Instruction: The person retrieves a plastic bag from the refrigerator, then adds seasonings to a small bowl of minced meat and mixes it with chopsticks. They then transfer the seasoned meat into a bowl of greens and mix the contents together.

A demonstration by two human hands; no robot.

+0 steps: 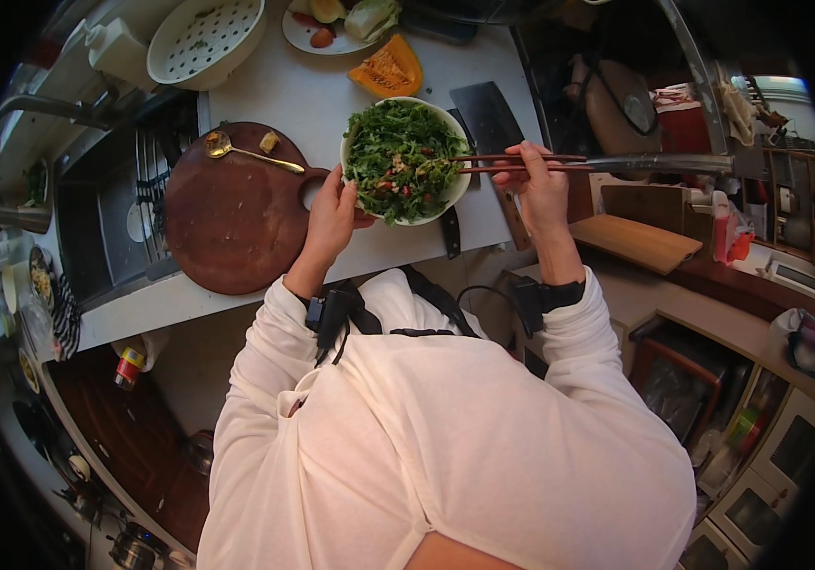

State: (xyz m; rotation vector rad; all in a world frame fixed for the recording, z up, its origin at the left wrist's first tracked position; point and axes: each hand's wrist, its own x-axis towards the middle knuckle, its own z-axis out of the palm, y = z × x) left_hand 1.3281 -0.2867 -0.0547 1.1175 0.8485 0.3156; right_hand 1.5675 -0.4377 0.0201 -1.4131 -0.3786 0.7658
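Observation:
My left hand [332,214] grips the near left rim of a white bowl [463,199]. Leafy greens [393,146] fill the bowl, topped with chopped red bits and pale crumbs, probably chilli and garlic. Between the fingers of my right hand [539,185] is a pair of brown chopsticks [514,162], their tips in the greens at the bowl's right side. Left of the bowl lies a round wooden cutting board [236,214] with a handle hole, partly behind my left fingers. On it rest a gold spoon [265,158] and a small yellowish-brown lump [269,142].
A cleaver [487,114] and a black-handled knife [451,235] lie right of and under the bowl's side. A pumpkin wedge [391,68], a plate of vegetables [336,48] and a white colander [209,43] stand behind. The sink [104,214] is at left.

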